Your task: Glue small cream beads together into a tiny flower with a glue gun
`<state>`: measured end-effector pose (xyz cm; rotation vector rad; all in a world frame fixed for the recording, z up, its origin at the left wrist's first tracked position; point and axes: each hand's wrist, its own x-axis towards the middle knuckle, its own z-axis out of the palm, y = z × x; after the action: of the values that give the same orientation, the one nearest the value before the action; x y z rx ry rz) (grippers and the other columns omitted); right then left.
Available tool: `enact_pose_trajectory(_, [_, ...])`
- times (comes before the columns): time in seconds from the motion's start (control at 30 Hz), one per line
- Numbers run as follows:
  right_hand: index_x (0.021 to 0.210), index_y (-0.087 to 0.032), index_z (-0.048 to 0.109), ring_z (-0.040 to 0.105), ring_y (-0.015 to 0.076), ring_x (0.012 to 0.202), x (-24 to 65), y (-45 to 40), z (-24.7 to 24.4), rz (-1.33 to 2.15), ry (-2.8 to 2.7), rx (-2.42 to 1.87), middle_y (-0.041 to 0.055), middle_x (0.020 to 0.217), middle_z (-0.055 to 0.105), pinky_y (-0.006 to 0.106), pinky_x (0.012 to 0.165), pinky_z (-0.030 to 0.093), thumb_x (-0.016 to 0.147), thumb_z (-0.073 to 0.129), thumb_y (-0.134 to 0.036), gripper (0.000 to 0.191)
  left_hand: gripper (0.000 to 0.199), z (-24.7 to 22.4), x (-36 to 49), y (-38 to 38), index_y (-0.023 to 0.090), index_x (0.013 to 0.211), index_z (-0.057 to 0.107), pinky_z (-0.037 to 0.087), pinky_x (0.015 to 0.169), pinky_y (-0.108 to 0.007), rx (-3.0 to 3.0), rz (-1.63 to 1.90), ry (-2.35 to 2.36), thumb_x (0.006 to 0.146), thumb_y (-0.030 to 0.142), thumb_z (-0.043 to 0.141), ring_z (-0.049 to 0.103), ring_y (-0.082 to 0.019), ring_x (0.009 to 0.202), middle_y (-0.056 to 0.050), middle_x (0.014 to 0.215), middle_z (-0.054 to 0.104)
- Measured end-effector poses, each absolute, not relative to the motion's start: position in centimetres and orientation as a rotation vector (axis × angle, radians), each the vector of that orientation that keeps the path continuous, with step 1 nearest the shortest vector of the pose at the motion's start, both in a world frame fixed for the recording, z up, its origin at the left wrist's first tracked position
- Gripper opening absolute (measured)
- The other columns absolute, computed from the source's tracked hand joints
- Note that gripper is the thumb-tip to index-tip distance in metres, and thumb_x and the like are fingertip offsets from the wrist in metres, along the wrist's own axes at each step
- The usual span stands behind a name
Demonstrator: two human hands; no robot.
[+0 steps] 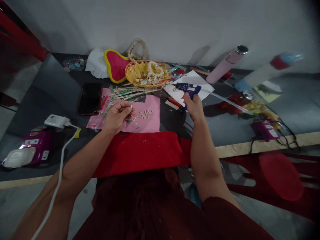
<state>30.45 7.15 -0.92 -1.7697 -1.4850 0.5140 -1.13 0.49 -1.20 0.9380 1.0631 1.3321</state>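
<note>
My right hand (194, 105) is wrapped round a blue glue gun (188, 88), and a long clear glue stick (225, 99) runs out of its back to the right. The gun's nozzle points left above a white sheet (201, 80). Over a pink paper (150, 121), my left hand (116, 116) is closed, thumb against fingers, around something too small to make out. Several small pale pieces (145, 114) lie scattered on that paper just right of the left hand. Behind them stands a yellow wicker basket (132, 74) with a pale beaded string (153, 73) in it.
A phone (90, 98), a white charger (57, 121) with its cable and a purple power socket (37, 145) are on the left. Thin sticks (132, 93) lie before the basket. A pink flask (226, 65) and a blurred bottle (267, 71) stand right. Red cloth (145, 151) covers the front edge.
</note>
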Motion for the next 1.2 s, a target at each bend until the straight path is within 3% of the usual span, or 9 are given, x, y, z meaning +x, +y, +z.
enact_pose_trajectory(0.13, [0.094,-0.011,0.059,0.06,0.0291,0.093,31.5,7.5,-1.5,0.198,-1.597,-2.118,0.0186,0.09,0.065,0.044,0.08,0.045,0.087,0.034,-0.059,0.054,0.023,-1.1,-1.0,0.4,0.016,0.086,0.061,0.05,0.051,-0.019,0.955,1.338,1.092,0.068,0.026,0.072,0.064,-0.01,0.06,-0.002,0.073,0.068])
enact_pose_trajectory(0.3, [0.093,-0.009,0.062,0.06,0.0328,0.094,31.6,6.5,-0.4,0.069,-1.569,-2.339,0.0231,0.094,0.063,0.05,0.081,0.043,0.086,0.034,-0.061,0.059,0.022,-1.0,-1.0,0.4,0.016,0.085,0.061,0.05,0.051,-0.019,0.962,1.342,1.071,0.068,0.025,0.072,0.064,-0.01,0.061,-0.002,0.072,0.068])
enact_pose_trajectory(0.47, [0.098,-0.017,0.061,0.057,0.0252,0.094,28.1,4.8,1.3,0.027,-1.788,-1.843,0.0151,0.104,0.06,0.042,0.083,0.043,0.088,0.044,-0.037,0.029,0.022,-1.2,-1.1,0.5,0.016,0.086,0.061,0.05,0.051,-0.019,0.949,1.338,1.086,0.068,0.025,0.071,0.064,-0.01,0.061,-0.002,0.074,0.068])
enact_pose_trajectory(0.63, [0.095,-0.021,0.063,0.057,0.0186,0.091,22.3,3.5,-0.1,0.505,-2.339,-1.135,0.0066,0.097,0.063,0.031,0.08,0.044,0.087,0.046,-0.023,0.019,0.023,-0.8,-1.0,0.5,0.016,0.085,0.06,0.05,0.05,-0.018,0.94,1.32,1.08,0.067,0.025,0.072,0.064,-0.01,0.061,-0.002,0.073,0.067])
enact_pose_trajectory(0.77, [0.096,-0.022,0.064,0.058,0.0172,0.094,21.0,3.1,-1.4,0.582,-2.476,-1.079,0.0057,0.102,0.063,0.029,0.081,0.043,0.088,0.046,-0.022,0.02,0.023,-1.0,-1.1,0.5,0.017,0.085,0.061,0.05,0.05,-0.019,0.94,1.304,1.073,0.067,0.026,0.072,0.064,-0.011,0.061,-0.002,0.073,0.067])
enact_pose_trajectory(1.03, [0.098,-0.019,0.061,0.059,0.0179,0.09,20.4,2.9,-1.5,0.351,-2.529,-1.251,0.0077,0.103,0.062,0.027,0.073,0.042,0.088,0.044,-0.022,0.019,0.023,-1.3,-0.6,-0.2,0.016,0.087,0.061,0.053,0.056,-0.024,1.146,1.195,1.061,0.071,0.03,0.069,0.064,-0.012,0.062,-0.003,0.072,0.067])
enact_pose_trajectory(1.2, [0.087,-0.017,0.058,0.056,0.0136,0.081,19.1,2.3,-1.0,0.625,-2.14,-1.121,0.0045,0.087,0.062,0.025,0.073,0.042,0.088,0.047,-0.027,0.014,0.025,-1.3,-0.4,-0.2,0.015,0.088,0.059,0.053,0.056,-0.024,1.179,1.201,1.078,0.071,0.031,0.068,0.064,-0.012,0.061,-0.002,0.073,0.067])
